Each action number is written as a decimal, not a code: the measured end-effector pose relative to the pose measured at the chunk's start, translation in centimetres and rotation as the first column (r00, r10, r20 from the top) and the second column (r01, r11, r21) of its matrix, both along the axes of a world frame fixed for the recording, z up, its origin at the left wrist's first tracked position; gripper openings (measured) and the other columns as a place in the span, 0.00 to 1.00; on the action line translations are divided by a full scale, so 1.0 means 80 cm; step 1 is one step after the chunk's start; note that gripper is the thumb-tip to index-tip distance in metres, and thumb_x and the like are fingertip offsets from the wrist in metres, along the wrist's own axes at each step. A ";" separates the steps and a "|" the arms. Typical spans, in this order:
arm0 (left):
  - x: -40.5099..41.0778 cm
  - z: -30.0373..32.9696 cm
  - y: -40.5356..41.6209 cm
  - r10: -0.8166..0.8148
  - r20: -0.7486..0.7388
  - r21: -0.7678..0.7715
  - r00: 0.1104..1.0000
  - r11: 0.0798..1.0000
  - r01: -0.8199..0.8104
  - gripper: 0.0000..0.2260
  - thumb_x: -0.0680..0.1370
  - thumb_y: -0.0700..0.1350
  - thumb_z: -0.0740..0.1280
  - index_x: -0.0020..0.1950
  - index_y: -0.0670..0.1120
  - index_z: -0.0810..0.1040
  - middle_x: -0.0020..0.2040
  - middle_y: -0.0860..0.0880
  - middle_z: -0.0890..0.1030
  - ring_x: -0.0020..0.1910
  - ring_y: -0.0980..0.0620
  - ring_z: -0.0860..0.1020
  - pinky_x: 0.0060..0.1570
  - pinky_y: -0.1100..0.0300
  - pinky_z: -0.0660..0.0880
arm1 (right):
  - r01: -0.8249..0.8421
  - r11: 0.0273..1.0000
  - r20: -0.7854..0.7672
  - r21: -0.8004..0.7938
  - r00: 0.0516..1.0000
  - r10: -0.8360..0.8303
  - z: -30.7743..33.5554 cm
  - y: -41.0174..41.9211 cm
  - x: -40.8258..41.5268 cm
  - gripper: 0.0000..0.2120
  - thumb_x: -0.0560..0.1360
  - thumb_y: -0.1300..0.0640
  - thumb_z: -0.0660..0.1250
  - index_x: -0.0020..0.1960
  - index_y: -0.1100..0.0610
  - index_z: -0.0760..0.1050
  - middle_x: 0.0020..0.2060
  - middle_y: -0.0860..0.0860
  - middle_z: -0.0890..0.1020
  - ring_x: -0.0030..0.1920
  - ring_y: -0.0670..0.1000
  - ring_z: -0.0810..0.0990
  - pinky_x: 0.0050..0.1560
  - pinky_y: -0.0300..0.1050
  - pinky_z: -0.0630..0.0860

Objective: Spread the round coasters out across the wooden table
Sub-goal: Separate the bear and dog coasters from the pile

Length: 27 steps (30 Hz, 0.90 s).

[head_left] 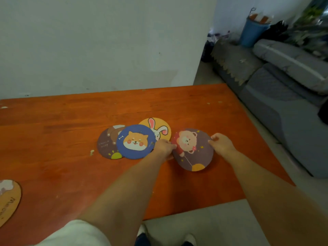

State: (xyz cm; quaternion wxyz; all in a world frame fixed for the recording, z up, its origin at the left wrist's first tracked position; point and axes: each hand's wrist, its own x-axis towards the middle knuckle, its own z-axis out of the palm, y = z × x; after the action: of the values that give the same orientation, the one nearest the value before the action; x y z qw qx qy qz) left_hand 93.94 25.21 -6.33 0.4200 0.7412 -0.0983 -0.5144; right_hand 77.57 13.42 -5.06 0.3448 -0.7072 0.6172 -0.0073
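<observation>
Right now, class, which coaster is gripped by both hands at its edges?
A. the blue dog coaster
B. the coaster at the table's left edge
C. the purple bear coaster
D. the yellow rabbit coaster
C: the left hand and right hand pinch opposite edges of the purple bear coaster.

Bare worktop [53, 139] lies open left of the overlapping coaster cluster [134, 141]. An orange coaster [8, 203] occupies the near-left corner. The wall [88, 50] closes the far edge.
</observation>
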 end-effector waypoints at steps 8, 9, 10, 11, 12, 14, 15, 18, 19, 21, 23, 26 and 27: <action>-0.112 -0.023 -0.014 0.030 0.112 0.107 0.993 0.993 -0.043 0.17 0.77 0.38 0.67 0.32 0.45 0.65 0.44 0.41 0.74 0.46 0.43 0.74 0.45 0.50 0.78 | -0.145 0.989 -0.046 0.032 0.988 0.146 -0.019 -0.020 -0.104 0.07 0.80 0.57 0.62 0.45 0.57 0.67 0.45 0.55 0.73 0.44 0.54 0.70 0.45 0.46 0.66; -0.116 -0.027 -0.011 0.002 0.165 0.141 0.986 0.990 -0.026 0.17 0.77 0.39 0.67 0.31 0.45 0.65 0.42 0.41 0.75 0.46 0.43 0.74 0.46 0.50 0.78 | -0.154 0.987 -0.035 0.037 0.987 0.155 -0.025 -0.018 -0.108 0.07 0.79 0.58 0.63 0.45 0.57 0.67 0.44 0.54 0.73 0.43 0.54 0.70 0.45 0.45 0.66; -0.123 -0.031 -0.008 -0.031 0.228 0.182 0.973 0.983 -0.011 0.17 0.77 0.40 0.67 0.31 0.46 0.65 0.38 0.43 0.75 0.44 0.44 0.75 0.47 0.50 0.79 | -0.170 0.984 -0.020 0.047 0.985 0.171 -0.030 -0.015 -0.114 0.07 0.79 0.58 0.64 0.45 0.57 0.67 0.43 0.54 0.73 0.43 0.53 0.70 0.44 0.45 0.66; -0.127 -0.036 -0.005 -0.073 0.293 0.221 0.953 0.975 0.006 0.17 0.77 0.40 0.67 0.30 0.46 0.66 0.35 0.45 0.74 0.43 0.44 0.75 0.47 0.50 0.79 | -0.191 0.980 -0.007 0.055 0.981 0.192 -0.036 -0.013 -0.119 0.08 0.78 0.58 0.65 0.45 0.58 0.67 0.43 0.54 0.73 0.43 0.53 0.70 0.44 0.44 0.66; -0.129 -0.040 -0.001 -0.112 0.349 0.253 0.930 0.967 0.022 0.15 0.76 0.41 0.67 0.31 0.45 0.67 0.33 0.46 0.73 0.43 0.45 0.74 0.45 0.51 0.77 | -0.211 0.976 0.002 0.062 0.977 0.211 -0.043 -0.010 -0.122 0.08 0.78 0.58 0.65 0.44 0.58 0.67 0.42 0.54 0.73 0.42 0.53 0.70 0.43 0.44 0.66; -0.132 -0.044 0.007 -0.157 0.414 0.285 0.896 0.958 0.037 0.08 0.77 0.42 0.66 0.38 0.43 0.74 0.38 0.45 0.76 0.45 0.43 0.77 0.43 0.55 0.73 | -0.238 0.969 0.014 0.065 0.971 0.238 -0.056 -0.003 -0.122 0.09 0.78 0.58 0.65 0.44 0.58 0.66 0.40 0.54 0.73 0.42 0.53 0.70 0.42 0.45 0.66; -0.132 -0.047 0.010 -0.171 0.438 0.287 0.883 0.957 0.043 0.05 0.77 0.42 0.66 0.43 0.41 0.77 0.42 0.43 0.79 0.48 0.42 0.78 0.43 0.55 0.73 | -0.246 0.967 0.021 0.060 0.969 0.245 -0.061 0.000 -0.122 0.09 0.78 0.58 0.65 0.44 0.58 0.66 0.37 0.53 0.72 0.41 0.54 0.70 0.42 0.46 0.67; -0.134 -0.057 0.011 -0.219 0.515 0.303 0.829 0.951 0.063 0.08 0.77 0.43 0.65 0.52 0.40 0.77 0.52 0.40 0.81 0.53 0.41 0.79 0.48 0.52 0.76 | -0.289 0.957 -0.012 0.012 0.957 0.289 -0.072 0.005 -0.119 0.09 0.79 0.57 0.64 0.45 0.57 0.65 0.37 0.53 0.72 0.42 0.56 0.72 0.41 0.47 0.67; -0.134 -0.060 0.011 -0.258 0.548 0.324 0.795 0.943 0.083 0.08 0.77 0.44 0.65 0.53 0.40 0.77 0.54 0.40 0.81 0.55 0.41 0.78 0.51 0.50 0.76 | -0.319 0.948 -0.058 -0.015 0.946 0.318 -0.075 0.005 -0.119 0.09 0.79 0.56 0.64 0.45 0.57 0.64 0.41 0.55 0.74 0.43 0.57 0.72 0.41 0.48 0.67; -0.135 -0.065 0.013 -0.358 0.610 0.389 0.707 0.912 0.127 0.10 0.78 0.45 0.65 0.55 0.42 0.75 0.58 0.41 0.78 0.60 0.41 0.74 0.56 0.47 0.75 | -0.369 0.928 -0.145 -0.057 0.922 0.358 -0.080 0.005 -0.120 0.09 0.80 0.54 0.63 0.47 0.56 0.65 0.51 0.58 0.76 0.44 0.57 0.71 0.41 0.49 0.66; -0.134 -0.067 0.016 -0.408 0.634 0.421 0.657 0.895 0.149 0.12 0.78 0.46 0.65 0.58 0.43 0.72 0.61 0.42 0.75 0.63 0.41 0.71 0.59 0.47 0.74 | -0.388 0.920 -0.175 -0.054 0.911 0.374 -0.082 0.002 -0.119 0.09 0.80 0.53 0.63 0.53 0.57 0.68 0.56 0.57 0.75 0.46 0.58 0.73 0.42 0.50 0.68; -0.124 -0.063 0.018 -0.433 0.611 0.417 0.663 0.888 0.195 0.17 0.77 0.46 0.67 0.63 0.44 0.69 0.64 0.42 0.72 0.65 0.41 0.70 0.61 0.47 0.73 | -0.435 0.900 -0.206 0.023 0.879 0.430 -0.075 -0.008 -0.110 0.13 0.79 0.53 0.63 0.60 0.58 0.68 0.60 0.58 0.75 0.55 0.60 0.77 0.48 0.53 0.74; -0.120 -0.060 0.019 -0.454 0.598 0.426 0.661 0.878 0.218 0.18 0.77 0.45 0.67 0.64 0.45 0.68 0.64 0.43 0.72 0.66 0.41 0.69 0.61 0.47 0.73 | -0.456 0.888 -0.238 0.052 0.858 0.455 -0.070 -0.012 -0.105 0.14 0.80 0.53 0.63 0.62 0.57 0.68 0.61 0.58 0.74 0.57 0.60 0.76 0.52 0.53 0.75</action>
State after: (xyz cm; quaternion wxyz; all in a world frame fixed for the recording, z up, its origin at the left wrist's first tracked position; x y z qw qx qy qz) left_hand 84.34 26.76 -11.09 0.1248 0.9027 -0.2982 -0.2840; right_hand 69.15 12.43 -10.64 0.2564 -0.8295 0.4700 0.1593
